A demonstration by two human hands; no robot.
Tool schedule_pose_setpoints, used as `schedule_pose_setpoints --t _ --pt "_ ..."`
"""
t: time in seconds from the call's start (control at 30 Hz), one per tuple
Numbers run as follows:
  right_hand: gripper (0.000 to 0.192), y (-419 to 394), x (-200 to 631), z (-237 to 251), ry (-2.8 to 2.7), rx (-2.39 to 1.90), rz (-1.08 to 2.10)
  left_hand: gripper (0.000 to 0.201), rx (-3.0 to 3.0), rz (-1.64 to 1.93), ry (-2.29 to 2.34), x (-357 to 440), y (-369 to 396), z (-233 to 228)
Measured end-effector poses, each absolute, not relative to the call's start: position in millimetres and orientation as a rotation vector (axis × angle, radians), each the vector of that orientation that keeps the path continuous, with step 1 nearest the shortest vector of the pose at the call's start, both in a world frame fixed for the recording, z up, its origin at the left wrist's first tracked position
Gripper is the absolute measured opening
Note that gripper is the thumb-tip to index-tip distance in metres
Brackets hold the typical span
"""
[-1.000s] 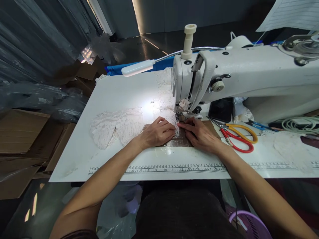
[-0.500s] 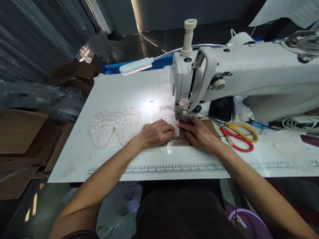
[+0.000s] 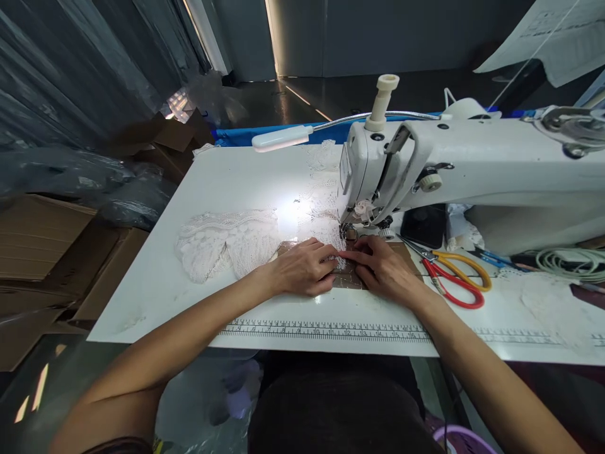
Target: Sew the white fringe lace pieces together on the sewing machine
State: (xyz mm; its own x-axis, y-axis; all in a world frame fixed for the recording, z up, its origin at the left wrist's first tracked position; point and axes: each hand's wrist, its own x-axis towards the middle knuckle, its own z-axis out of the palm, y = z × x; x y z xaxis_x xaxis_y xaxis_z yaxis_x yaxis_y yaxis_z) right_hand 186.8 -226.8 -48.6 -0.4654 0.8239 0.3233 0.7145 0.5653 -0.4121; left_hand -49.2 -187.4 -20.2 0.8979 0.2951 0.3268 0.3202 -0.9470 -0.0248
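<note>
White lace (image 3: 231,243) lies across the sewing machine's bed and runs to the presser foot (image 3: 348,233). My left hand (image 3: 305,268) is on the lace just left of the foot, its fingers curled together and pressing the fabric. On the other side, my right hand (image 3: 382,268) has its index finger stretched toward the left fingertips, with the lace edge at its fingers. The fingertips of both hands nearly meet in front of the foot. Under them is the brownish metal bed plate (image 3: 347,277). The needle tip is too small to make out.
Orange-and-red scissors (image 3: 456,277) lie right of my right hand, near a dark phone (image 3: 424,225). The machine head (image 3: 378,164) rises behind my hands, and a lit lamp (image 3: 282,138) hangs over the table. A ruler strip (image 3: 321,330) runs along the front edge.
The whole view has shifted, so the table and machine sit lower and slightly to the right. Both hands stay at the presser foot with the lace; their fingertips are now closer together.
</note>
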Motion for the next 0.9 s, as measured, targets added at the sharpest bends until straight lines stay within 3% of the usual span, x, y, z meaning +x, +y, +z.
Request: schedule_pose_setpoints --t 0.47,0.7,0.9 --pt "0.042 -223 179 -41 -2.373 -1.383 0.172 0.024 -3.089 -0.590 -0.543 -49 -176 -23" --pt "0.043 -218 173 -37 -2.399 -1.527 0.095 0.038 -3.081 -0.501 -0.605 -50 -175 -22" --pt "0.042 -224 178 -37 -2.393 -1.357 0.211 0.037 -3.062 -0.464 -0.604 -49 -176 -24"
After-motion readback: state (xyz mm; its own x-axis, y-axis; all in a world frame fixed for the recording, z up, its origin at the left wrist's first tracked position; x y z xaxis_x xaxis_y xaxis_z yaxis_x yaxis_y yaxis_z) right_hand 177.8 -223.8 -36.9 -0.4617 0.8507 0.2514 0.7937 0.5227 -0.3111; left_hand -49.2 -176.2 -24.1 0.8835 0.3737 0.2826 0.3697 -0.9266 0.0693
